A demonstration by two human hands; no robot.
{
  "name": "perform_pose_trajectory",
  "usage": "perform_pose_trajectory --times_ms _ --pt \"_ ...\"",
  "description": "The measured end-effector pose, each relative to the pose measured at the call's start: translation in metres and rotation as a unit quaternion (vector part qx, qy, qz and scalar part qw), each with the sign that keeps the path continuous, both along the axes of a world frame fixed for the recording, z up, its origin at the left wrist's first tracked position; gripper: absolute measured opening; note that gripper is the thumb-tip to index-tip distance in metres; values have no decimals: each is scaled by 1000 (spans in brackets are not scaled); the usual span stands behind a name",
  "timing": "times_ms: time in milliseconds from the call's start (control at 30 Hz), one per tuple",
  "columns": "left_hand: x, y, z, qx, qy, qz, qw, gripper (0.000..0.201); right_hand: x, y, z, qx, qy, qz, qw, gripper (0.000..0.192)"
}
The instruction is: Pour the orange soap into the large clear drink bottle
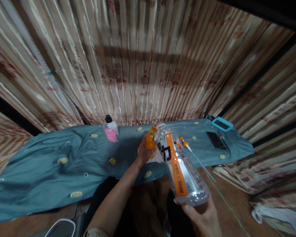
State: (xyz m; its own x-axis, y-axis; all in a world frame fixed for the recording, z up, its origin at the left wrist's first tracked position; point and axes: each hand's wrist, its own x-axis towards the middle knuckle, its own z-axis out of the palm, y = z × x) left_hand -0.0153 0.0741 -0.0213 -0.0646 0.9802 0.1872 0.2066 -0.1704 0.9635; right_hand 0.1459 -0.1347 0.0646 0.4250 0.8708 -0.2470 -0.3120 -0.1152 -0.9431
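My left hand (144, 149) is wrapped round a small see-through orange bottle (151, 138) whose mouth has no cap on it. In my right hand (199, 214) is a large clear plastic bottle (180, 168) with an orange and white label, gripped near its base. It is tilted, and its neck end lies close beside the top of the orange bottle; whether they touch I cannot tell. A pump head (185, 143) with orange parts and a long thin tube lies to the right. Some white tissue-like material (158, 158) shows below the orange bottle.
A blue-grey patterned cloth (128, 148) covers the low surface ahead. On it stand a black-capped bottle with a pink label (111, 130) at the left, and a dark phone (215, 140) and a light-blue-framed object (222, 124) at the right. Pleated curtains (143, 65) hang behind.
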Motion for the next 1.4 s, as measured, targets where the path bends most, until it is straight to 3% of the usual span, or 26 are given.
perform_pose_trajectory --times_ms 200,800,1400 --pt "0 -1 1 -3 -3 -1 1000 66 2 1 -3 -8 -13 -1 1000 89" --pt "3 1 -1 2 -37 5 999 70 12 1 -17 -7 -43 -2 999 120" --pt "2 3 -4 10 -2 9 1000 69 14 2 -12 -11 -96 16 995 105"
